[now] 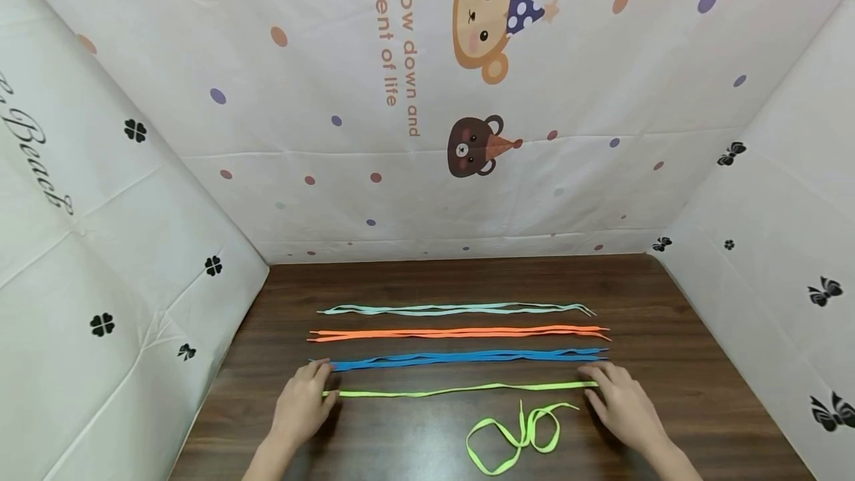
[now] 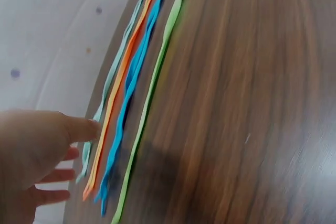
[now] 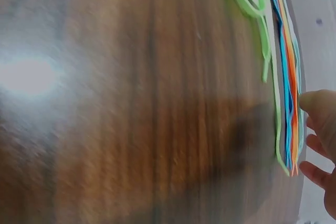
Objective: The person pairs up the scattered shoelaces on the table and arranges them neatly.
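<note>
A flat bright green shoelace (image 1: 461, 390) lies stretched straight from side to side on the dark wooden table. My left hand (image 1: 302, 399) is over its left end, fingers spread apart and nothing between them in the left wrist view. Over the opposite end is my right hand (image 1: 621, 401), thumb and fingers apart, with the lace's tip lying loose in the right wrist view. A second green shoelace (image 1: 490, 470) lies in loops nearer the front, just left of my right hand. Behind the straight one runs a pair of blue shoelaces (image 1: 454, 357), close to the fingertips of both hands.
Farther back, orange shoelaces (image 1: 461, 332) and pale mint shoelaces (image 1: 454, 309) lie in parallel rows. White printed cloth (image 1: 307, 110) stands as a wall behind the wooden table (image 1: 401, 444), with more cloth along the left and right sides.
</note>
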A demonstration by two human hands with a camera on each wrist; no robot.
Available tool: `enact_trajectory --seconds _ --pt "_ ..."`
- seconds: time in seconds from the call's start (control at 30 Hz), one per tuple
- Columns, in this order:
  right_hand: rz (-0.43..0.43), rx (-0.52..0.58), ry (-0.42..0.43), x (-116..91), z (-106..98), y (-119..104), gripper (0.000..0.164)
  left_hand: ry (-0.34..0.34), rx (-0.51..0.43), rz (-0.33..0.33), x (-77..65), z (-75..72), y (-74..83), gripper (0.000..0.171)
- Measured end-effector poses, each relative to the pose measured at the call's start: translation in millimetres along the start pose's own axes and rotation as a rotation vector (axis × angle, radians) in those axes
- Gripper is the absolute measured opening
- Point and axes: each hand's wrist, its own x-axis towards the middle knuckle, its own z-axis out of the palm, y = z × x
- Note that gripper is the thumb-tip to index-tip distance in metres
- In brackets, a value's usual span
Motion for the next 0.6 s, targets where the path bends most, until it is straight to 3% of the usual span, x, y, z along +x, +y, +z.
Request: enact_trajectory --seconds 0.17,0.37,0.6 --pt "-0.075 0.005 -0.059 0.7 5.6 -19.0 0.038 0.054 -0.042 0.115 6.7 10.8 27.2 0.04" --pt "-0.127 0.043 -0.099 0.4 13.6 -33.8 0.035 0.024 -0.073 0.214 12.1 21.1 62.6 0.039" --pt "-0.109 0.04 -0.108 -2.1 18.6 -35.7 0.031 -0.008 -0.08 0.341 11.3 31.1 99.2 0.033"
